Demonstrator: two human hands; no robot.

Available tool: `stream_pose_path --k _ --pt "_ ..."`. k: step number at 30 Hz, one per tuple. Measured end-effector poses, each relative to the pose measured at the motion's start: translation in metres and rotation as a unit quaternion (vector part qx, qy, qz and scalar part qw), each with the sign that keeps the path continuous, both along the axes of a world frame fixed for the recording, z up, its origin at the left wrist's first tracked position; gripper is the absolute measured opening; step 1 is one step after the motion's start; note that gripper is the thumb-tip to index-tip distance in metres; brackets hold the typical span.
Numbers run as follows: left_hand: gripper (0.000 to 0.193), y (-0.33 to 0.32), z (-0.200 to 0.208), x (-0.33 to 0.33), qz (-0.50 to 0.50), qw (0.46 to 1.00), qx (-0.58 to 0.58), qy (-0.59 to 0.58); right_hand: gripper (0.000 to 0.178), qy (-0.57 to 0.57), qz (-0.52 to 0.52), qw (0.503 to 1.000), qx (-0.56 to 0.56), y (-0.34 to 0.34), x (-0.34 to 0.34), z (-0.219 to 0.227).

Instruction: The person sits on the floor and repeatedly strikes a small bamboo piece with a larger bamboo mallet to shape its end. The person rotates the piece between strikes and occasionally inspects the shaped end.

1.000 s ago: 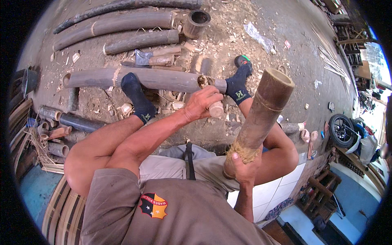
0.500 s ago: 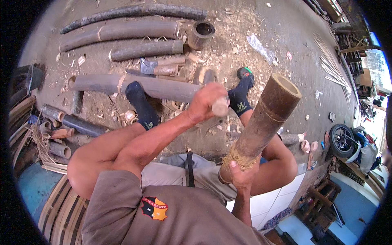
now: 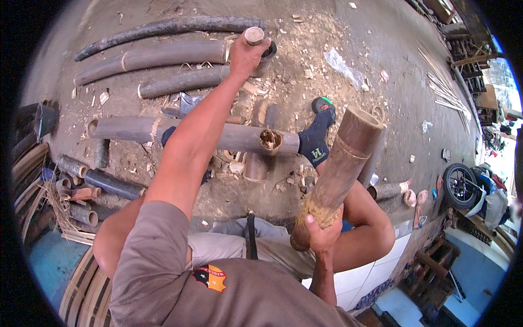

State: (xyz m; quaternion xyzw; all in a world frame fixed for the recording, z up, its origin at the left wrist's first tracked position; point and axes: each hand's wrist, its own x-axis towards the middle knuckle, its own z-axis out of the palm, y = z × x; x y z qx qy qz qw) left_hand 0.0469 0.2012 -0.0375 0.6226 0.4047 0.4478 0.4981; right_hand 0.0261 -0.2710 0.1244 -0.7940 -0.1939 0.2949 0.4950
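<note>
Here's your holed bamboo pole (image 3: 239, 137) at ten o'clock: it could roll if your foot (image 3: 315, 140) shoves it | fibre-banded tube (image 3: 348, 152), three o'clock: could slip if your right hand (image 3: 325, 231), clamped low around it, relaxes | left hand (image 3: 247, 55), twelve o'clock, arm extended, closed around a wooden piece (image 3: 254, 36)

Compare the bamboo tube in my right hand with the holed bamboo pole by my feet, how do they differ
The bamboo tube is tilted up in your right hand; the bamboo pole lies crosswise in front of you. The tube looks clearly shorter than the pole. The tube has yellowish fibre bunched on its lower part; the pole shows a ragged hole near its right end. Both are brownish, round and open at an end.
</note>
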Motion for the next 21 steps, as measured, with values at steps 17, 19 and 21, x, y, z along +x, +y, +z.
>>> stream_pose_path --k 17,19,21 --pt "0.04 -0.269 0.026 -0.104 -0.255 0.932 0.257 0.026 0.082 -0.055 -0.019 0.998 0.016 -0.017 -0.021 0.009" --pt "0.043 -0.274 0.019 -0.108 -0.257 0.933 0.252 0.021 0.083 -0.053 -0.016 0.998 0.009 -0.017 -0.029 0.015" --pt "0.044 -0.278 0.017 -0.111 -0.27 0.934 0.233 0.015 0.083 -0.083 0.014 0.996 -0.017 -0.028 -0.03 0.008"
